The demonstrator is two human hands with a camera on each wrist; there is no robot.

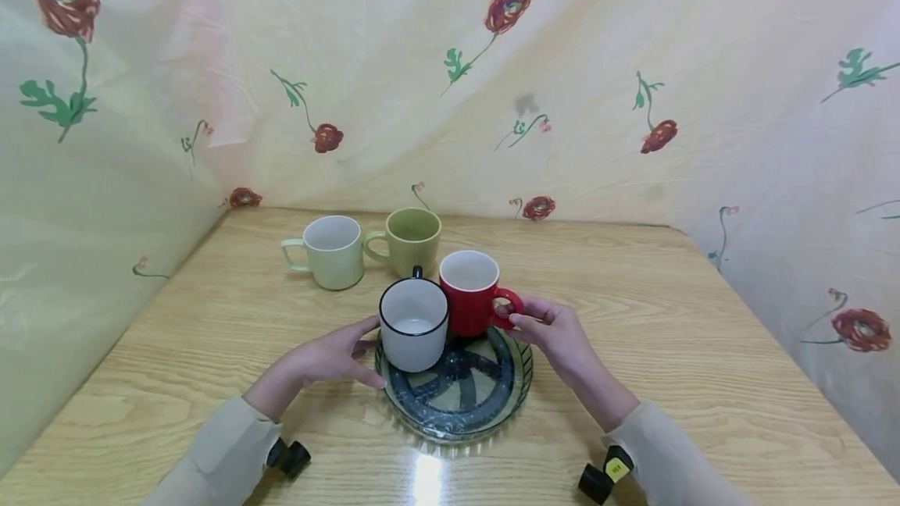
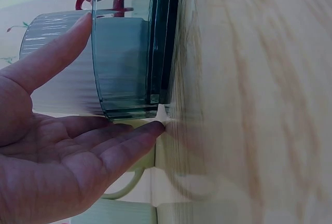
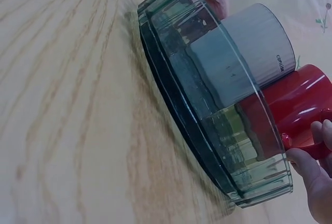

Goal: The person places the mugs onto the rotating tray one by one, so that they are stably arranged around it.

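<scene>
A white mug with a dark rim and a red mug stand side by side in a round glass dish. My right hand pinches the red mug's handle, also seen on the red mug in the right wrist view. At the dish's left side is my left hand, fingers extended beside the white mug. The left wrist view shows this hand with its thumb and fingertips at the wall of the glass dish.
Behind the dish stand a pale green mug and an olive green mug, handles to the left. A flowered cloth hangs behind and beside the wooden table.
</scene>
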